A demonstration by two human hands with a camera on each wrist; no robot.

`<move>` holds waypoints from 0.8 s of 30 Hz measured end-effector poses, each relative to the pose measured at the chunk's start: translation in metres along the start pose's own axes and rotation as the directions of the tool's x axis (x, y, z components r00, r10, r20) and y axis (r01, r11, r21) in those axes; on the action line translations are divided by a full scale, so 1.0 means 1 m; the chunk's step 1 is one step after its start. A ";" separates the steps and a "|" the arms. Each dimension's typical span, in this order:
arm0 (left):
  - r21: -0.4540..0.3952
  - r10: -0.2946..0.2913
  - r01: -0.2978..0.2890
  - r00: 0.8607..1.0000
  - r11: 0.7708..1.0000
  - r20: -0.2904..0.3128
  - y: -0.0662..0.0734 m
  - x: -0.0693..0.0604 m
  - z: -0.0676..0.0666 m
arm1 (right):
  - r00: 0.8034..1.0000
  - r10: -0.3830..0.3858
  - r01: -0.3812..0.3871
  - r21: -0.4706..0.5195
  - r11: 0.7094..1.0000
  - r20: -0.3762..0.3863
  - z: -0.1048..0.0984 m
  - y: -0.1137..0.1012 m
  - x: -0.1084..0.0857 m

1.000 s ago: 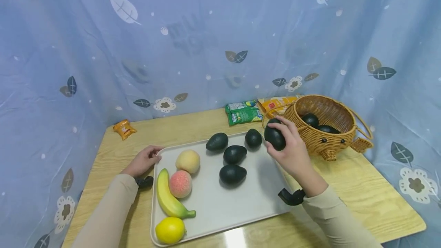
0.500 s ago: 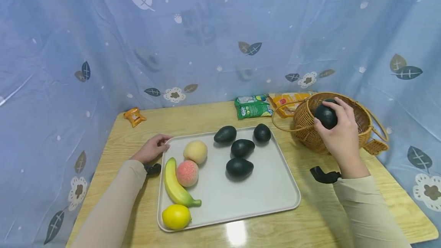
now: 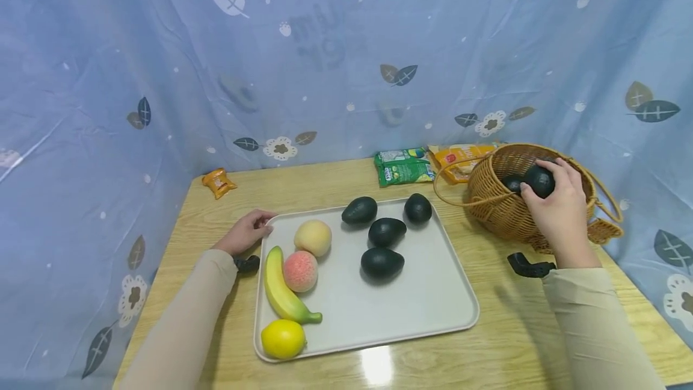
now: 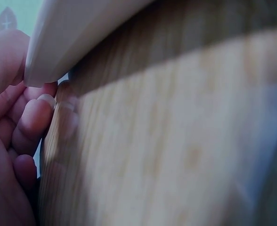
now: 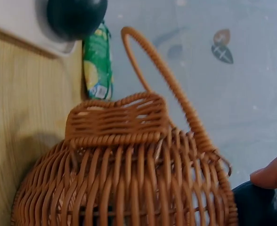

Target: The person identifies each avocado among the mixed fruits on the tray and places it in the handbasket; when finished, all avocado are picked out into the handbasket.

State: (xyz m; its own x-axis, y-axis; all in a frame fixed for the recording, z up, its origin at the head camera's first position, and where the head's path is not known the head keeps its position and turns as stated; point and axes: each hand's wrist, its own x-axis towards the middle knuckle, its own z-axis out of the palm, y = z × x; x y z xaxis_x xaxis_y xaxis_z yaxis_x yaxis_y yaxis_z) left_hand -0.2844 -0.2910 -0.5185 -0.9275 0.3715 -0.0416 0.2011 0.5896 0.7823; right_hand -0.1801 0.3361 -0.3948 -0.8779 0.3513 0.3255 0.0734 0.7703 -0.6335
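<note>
My right hand (image 3: pixel 563 212) holds a dark avocado (image 3: pixel 540 181) at the mouth of the wicker basket (image 3: pixel 500 215), thumb on one side and fingers on the other. Inside that basket, part of another avocado (image 3: pixel 511 183) shows. My left hand (image 3: pixel 245 233) is at the far left corner of the pale tray (image 3: pixel 428 300); in the left wrist view its thumb and curled fingers pinch the tray's rim (image 4: pixel 58 52). Several avocados (image 3: pixel 382 264) lie on the tray. Along its left side are a yellow peach (image 3: pixel 313 238), a pink peach (image 3: pixel 300 271), a banana (image 3: pixel 283 294) and a lemon (image 3: pixel 283 339).
Behind the tray, a green snack bag (image 3: pixel 403 167) and an orange bag (image 3: pixel 462 155) lie near the curtain (image 3: pixel 325 107). A small orange packet (image 3: pixel 219 183) sits at the back left. One basket handle (image 3: pixel 449 197) loops out toward the tray.
My right hand has carried the avocado from beside the tray's right edge rightward to the basket's opening. The left hand stays at the tray corner; the head view has shifted slightly.
</note>
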 end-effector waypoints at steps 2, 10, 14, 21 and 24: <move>-0.002 0.005 -0.005 1.000 1.000 -0.006 0.000 0.001 -0.001 | 1.000 0.007 -0.007 -0.002 1.000 0.012 0.001 0.003 0.003; -0.013 0.002 -0.002 1.000 1.000 -0.006 0.000 0.002 0.002 | 0.998 0.032 -0.030 -0.049 0.998 0.055 0.002 0.010 0.008; -0.010 -0.006 0.006 1.000 1.000 -0.010 -0.001 0.003 0.003 | 0.998 0.018 -0.014 -0.069 0.998 0.064 0.002 0.010 0.009; -0.012 -0.051 0.051 0.999 0.999 -0.014 0.003 0.002 0.001 | 0.999 -0.028 0.031 -0.081 0.996 0.038 0.006 0.006 0.004; -0.017 -0.069 0.069 0.998 0.997 -0.005 0.004 -0.001 0.001 | 0.991 -0.130 0.129 -0.068 0.989 -0.013 0.014 -0.007 -0.007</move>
State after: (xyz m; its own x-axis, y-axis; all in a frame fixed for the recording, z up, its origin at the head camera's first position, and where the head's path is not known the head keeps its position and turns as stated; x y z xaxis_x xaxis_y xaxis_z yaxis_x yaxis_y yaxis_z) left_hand -0.2820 -0.2882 -0.5158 -0.9407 0.3263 -0.0924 0.1313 0.6017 0.7879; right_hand -0.1813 0.3212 -0.4024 -0.8737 0.2553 0.4141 -0.0082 0.8434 -0.5373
